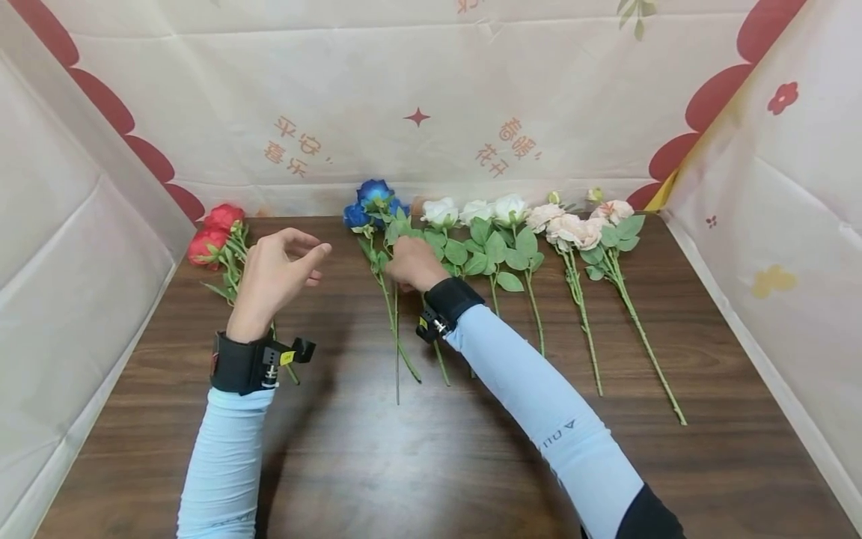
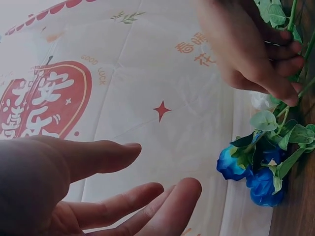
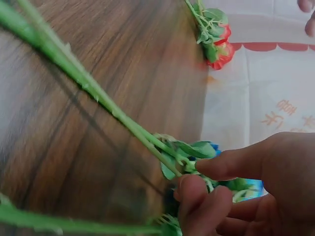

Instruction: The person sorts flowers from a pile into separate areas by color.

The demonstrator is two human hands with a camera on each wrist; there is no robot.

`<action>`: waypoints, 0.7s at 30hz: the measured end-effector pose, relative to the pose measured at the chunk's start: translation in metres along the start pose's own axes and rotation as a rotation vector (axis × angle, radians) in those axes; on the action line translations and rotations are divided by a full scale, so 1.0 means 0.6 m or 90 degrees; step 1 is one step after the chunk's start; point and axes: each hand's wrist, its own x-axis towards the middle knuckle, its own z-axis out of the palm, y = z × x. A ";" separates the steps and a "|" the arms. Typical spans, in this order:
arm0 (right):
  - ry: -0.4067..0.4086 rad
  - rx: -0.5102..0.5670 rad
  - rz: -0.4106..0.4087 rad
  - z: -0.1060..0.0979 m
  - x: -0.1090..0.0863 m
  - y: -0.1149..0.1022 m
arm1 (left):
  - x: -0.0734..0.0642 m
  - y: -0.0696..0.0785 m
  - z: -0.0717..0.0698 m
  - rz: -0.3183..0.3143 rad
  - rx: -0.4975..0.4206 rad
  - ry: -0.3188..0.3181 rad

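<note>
My right hand point(image 1: 414, 263) pinches a green stem point(image 3: 115, 110) just below the leaves of the artificial blue roses point(image 1: 374, 193); thumb and index finger close on it in the right wrist view. Blue petals point(image 3: 253, 188) show partly behind that hand. In the left wrist view the blue roses point(image 2: 263, 179) hang beside the right hand point(image 2: 256, 51). My left hand point(image 1: 276, 273) is raised over the table with fingers apart, holding nothing. Behind its wrist lie the red flowers point(image 1: 214, 232), their stems partly hidden by the hand and wristband.
White roses point(image 1: 477, 212) lie right of the blue ones, partly covered by my right arm. Farther right are pale pink flowers point(image 1: 572, 230) with long stems. The brown wooden table point(image 1: 377, 464) is enclosed by a printed cloth point(image 1: 417, 67) at the back and sides.
</note>
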 end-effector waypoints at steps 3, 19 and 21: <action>0.041 -0.019 -0.027 -0.010 -0.013 0.002 | 0.001 0.000 0.003 0.007 0.004 -0.003; 0.103 0.135 -0.166 -0.082 -0.175 0.084 | -0.001 0.008 0.025 0.016 0.044 -0.041; 0.109 0.161 -0.162 -0.088 -0.186 0.098 | -0.001 0.009 0.028 0.016 0.051 -0.047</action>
